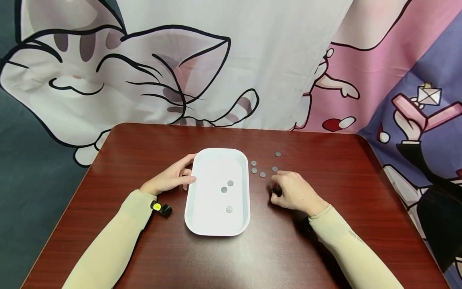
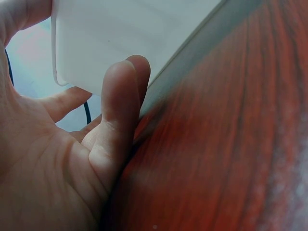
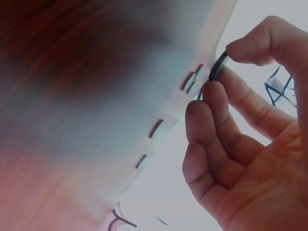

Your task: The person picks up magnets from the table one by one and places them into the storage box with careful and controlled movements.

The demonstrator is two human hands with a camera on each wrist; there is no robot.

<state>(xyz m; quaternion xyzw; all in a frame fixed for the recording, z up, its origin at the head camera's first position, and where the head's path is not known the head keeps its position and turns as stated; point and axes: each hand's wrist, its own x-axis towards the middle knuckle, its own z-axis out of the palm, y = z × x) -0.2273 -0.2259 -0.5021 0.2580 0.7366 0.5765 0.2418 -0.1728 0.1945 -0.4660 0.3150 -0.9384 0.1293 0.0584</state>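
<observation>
A white tray (image 1: 213, 170) lies on the table with three grey coins in it, one of them a coin (image 1: 229, 209) towards its near end. My left hand (image 1: 171, 176) is at the tray's left side, its thumb and forefinger extended to the rim. Up close in the left wrist view, the thumb (image 2: 119, 98) overlaps the tray wall (image 2: 91, 38). Right of the tray, my right hand (image 1: 294, 190) pinches a coin (image 3: 219, 66) between thumb and forefinger, just over the table. Several loose coins, such as one coin (image 1: 262, 174), lie between the tray and this hand.
The brown wooden table (image 1: 223, 265) ends at a curtain (image 1: 281, 80) printed with cartoon figures. A small black device (image 1: 166, 210) is strapped to the left wrist. Farthest back among the loose coins is a single coin (image 1: 278, 154).
</observation>
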